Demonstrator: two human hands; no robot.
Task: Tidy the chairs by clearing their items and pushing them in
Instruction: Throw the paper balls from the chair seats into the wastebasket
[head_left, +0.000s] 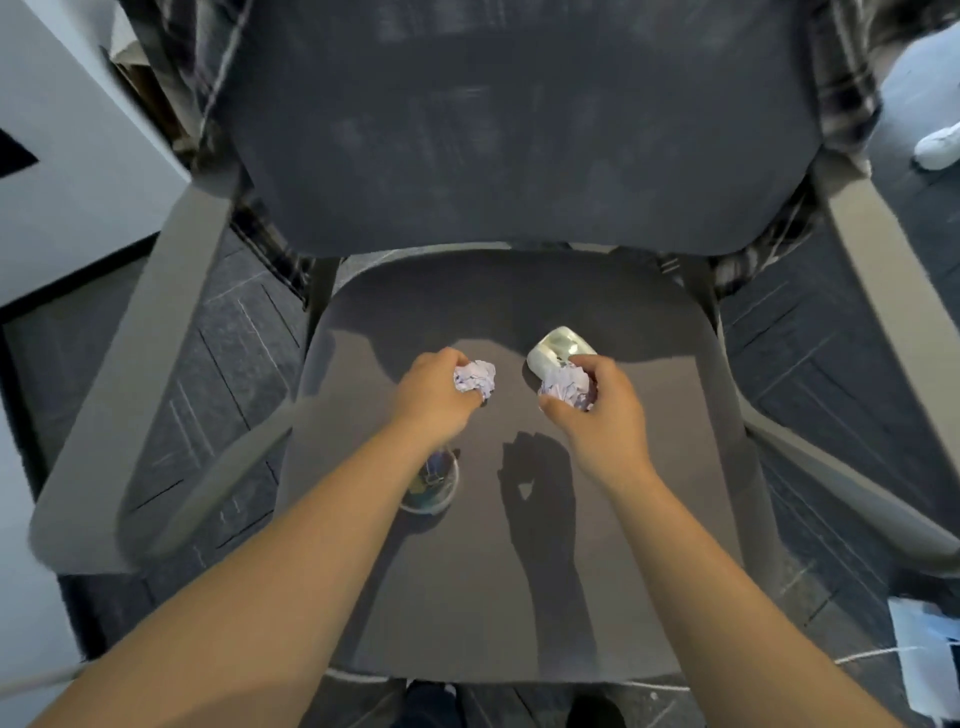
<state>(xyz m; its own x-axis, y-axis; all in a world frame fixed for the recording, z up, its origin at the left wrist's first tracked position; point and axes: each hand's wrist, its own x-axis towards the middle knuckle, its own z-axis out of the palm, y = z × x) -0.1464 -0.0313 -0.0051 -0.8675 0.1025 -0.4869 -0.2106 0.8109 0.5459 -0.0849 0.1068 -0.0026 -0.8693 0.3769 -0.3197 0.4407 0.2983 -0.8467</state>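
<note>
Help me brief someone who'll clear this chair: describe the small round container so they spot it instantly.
Start at the grey chair seat. Near its left side, partly under the left forearm behind the left hand, sits a small round clear container of colourful bits. Unlike the crumpled paper balls in both hands and the shiny white object further back, it is see-through and flat-bottomed.

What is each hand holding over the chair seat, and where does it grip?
The left hand grips a crumpled paper ball around its near side. The right hand grips another crumpled paper ball the same way.
</note>
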